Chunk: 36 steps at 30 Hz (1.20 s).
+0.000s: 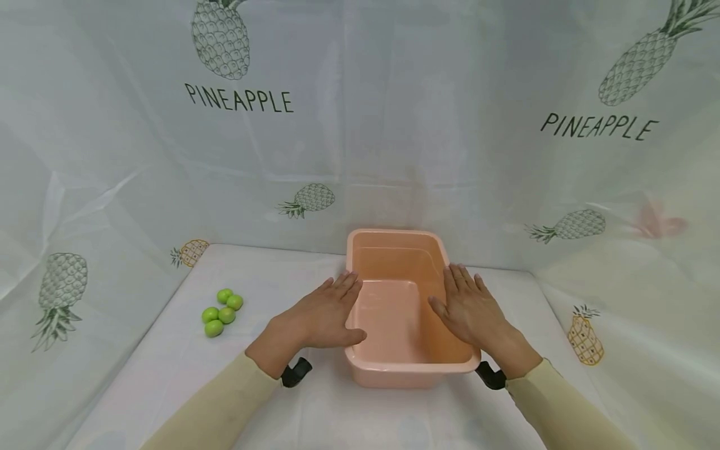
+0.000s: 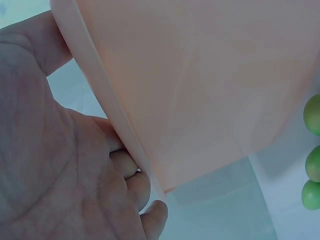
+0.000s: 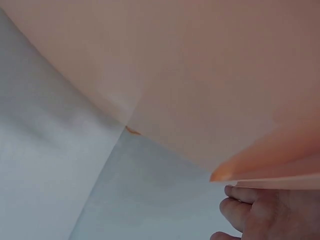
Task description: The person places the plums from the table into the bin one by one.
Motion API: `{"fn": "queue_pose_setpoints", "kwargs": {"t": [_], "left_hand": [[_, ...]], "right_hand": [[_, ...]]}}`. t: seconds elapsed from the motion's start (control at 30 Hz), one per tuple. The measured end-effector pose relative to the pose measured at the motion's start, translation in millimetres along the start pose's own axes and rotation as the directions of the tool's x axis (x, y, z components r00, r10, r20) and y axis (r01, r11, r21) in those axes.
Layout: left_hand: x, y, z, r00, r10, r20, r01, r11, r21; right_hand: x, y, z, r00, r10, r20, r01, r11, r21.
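A peach-coloured plastic basin (image 1: 388, 319) stands on the white table between my two hands. Over its left rim lies my left hand (image 1: 323, 315), back up, fingers straight and thumb spread. My right hand (image 1: 472, 309) rests along the right rim with its fingers extended and its thumb over the inside. From below, the left wrist view has the left palm (image 2: 55, 145) and fingertips right at the basin's rim (image 2: 112, 100). In the right wrist view, a few fingertips (image 3: 235, 212) show just under the rim's edge, the rest of that hand out of frame.
Several small green round fruits (image 1: 227, 315) lie clustered on the table to the left of the left hand. A white sheet with pineapple prints (image 1: 410, 125) hangs behind and at both sides, close to the basin's far end.
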State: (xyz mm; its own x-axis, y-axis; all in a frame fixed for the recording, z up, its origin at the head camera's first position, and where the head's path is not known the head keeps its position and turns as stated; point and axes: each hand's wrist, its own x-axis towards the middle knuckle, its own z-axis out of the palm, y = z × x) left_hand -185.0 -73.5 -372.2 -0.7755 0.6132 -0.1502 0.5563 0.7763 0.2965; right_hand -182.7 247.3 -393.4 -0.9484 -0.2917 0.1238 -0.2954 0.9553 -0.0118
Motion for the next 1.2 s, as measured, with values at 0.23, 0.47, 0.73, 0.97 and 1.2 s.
{"fn": "queue_pose_setpoints", "kwargs": {"t": [0.23,0.47,0.73,0.97,1.2], "left_hand": [[-1.4,-0.4,-3.6,1.0,0.001,0.027,-0.001,1.0,0.012],[-1.5,0.1,-1.2,1.0,-0.003,0.001,0.003,1.0,-0.001],[3.4,6.5,11.1,0.993,-0.069,-0.094,0.075,0.995,0.06],[14.3,3.1,11.2,0.98,-0.146,-0.138,0.163,0.979,0.119],[1.8,-27.8,-2.5,0.962,-0.164,-0.22,0.192,0.975,0.112]], "right_hand": [[0.3,6.1,-4.9,0.999,-0.04,0.011,0.04,0.999,0.006],[2.1,11.3,-7.7,0.996,-0.06,0.061,0.059,0.998,0.03],[0.6,11.5,-3.2,0.996,-0.05,0.07,0.045,0.996,0.077],[0.2,10.6,-2.7,0.997,-0.045,0.06,0.04,0.995,0.094],[0.6,9.4,-3.6,0.997,-0.039,0.073,0.033,0.996,0.083]]}}
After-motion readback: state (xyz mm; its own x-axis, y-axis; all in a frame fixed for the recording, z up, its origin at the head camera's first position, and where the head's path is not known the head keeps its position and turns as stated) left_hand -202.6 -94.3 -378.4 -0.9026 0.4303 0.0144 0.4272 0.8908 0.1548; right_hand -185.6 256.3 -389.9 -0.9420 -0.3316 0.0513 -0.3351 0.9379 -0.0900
